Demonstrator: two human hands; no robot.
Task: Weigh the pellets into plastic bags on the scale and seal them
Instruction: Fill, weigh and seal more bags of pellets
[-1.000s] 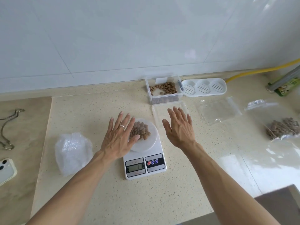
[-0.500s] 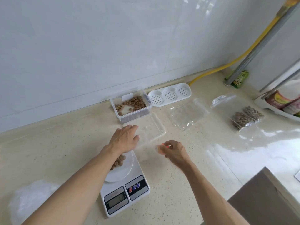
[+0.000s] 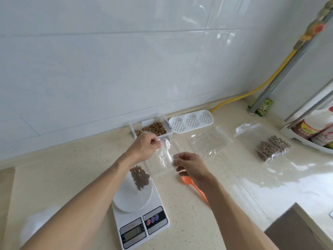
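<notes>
Where half a second ago the left hand [image 3: 146,147] lay over the scale plate and the right hand [image 3: 189,166] hung curled beside it, now both lifted just beyond the scale [image 3: 142,212], gripping a clear plastic bag [image 3: 164,156] between them. Left fingers curled and pinching the bag's far edge just in front of the pellet box [image 3: 153,129]; right thumb and fingertips pinching the near edge, remaining fingers bent inward. Bag held slack and crinkled above the counter [image 3: 189,222], with nothing visible inside. Newly uncovered on the round white plate: a small heap of brown pellets [image 3: 139,176], sitting toward the plate's far side, partly hidden by the left forearm. Also newly showing: an orange spoon [image 3: 195,188] flat on the counter under the right wrist, bowl end toward the scale. Display too blurred to read. View swung to the right since then, bringing a rack with bottles [image 3: 313,130] further into sight at the right edge. Against the tiled wall, the open clear box with more pellets, and beside it a white perforated tray [image 3: 191,121]. Right of the hands, another clear bag [image 3: 210,141] lying flat, and farther right a filled bag of pellets [image 3: 272,147]. Yellow hose [image 3: 259,88] running up the corner beside a grey pipe.
</notes>
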